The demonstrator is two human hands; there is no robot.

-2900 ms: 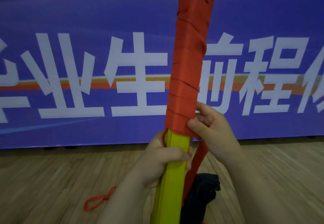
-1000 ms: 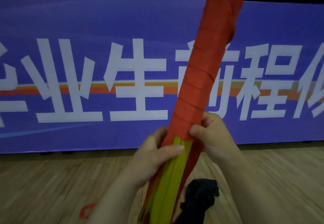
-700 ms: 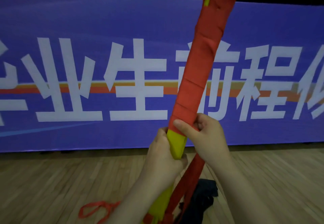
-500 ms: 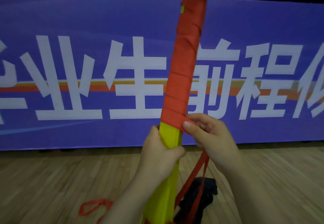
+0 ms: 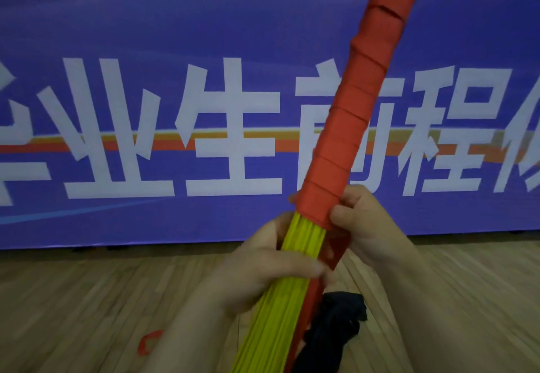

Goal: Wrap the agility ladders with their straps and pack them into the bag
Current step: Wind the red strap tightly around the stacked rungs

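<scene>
While your left grip (image 5: 263, 273) holds the yellow ladder bundle (image 5: 277, 308), leaning toward 1 o'clock, and your right grip (image 5: 371, 226) pinches the red strap (image 5: 350, 127), slack there could loosen the coils; bag (image 5: 339, 326) lies on the floor (image 5: 87, 299) at 5 o'clock

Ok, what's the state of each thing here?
Yellow plastic ladder-rung bundle: tilted, upper part wrapped, lower bare.
Red fabric strap: wound round upper bundle, tail hanging.
Left hand: grips bare yellow rungs.
Right hand: pinches strap's lowest turn.
Black fabric bag: crumpled on wooden floor.
</scene>
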